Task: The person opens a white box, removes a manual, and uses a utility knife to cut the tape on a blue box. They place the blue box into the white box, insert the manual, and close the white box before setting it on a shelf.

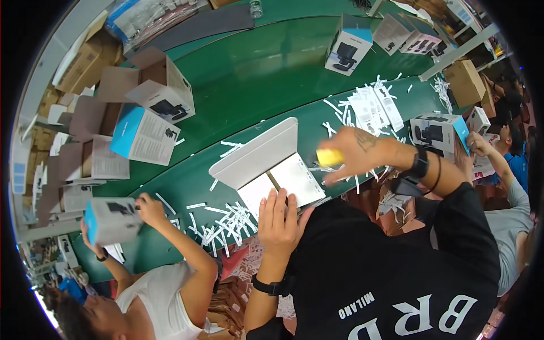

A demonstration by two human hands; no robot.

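In front of me on the green bench lies a white box [309,181] with its lid [258,148] raised. A dark gap runs between its two inner flaps. My left hand [280,220] lies flat on the near flap, fingers stretched out. To the right of the box and above the bench, my right hand [360,152] is closed around a small yellow thing [330,157], which is blurred and whose kind I cannot make out. White paper strips [229,225] lie scattered beside the box.
Printed white sheets [371,109] lie at the right among more strips. Open cartons [161,93] stand at the left, and a product box [348,45] at the back. A person at the left handles a blurred box [116,220]; a person at the right touches another box [436,130].
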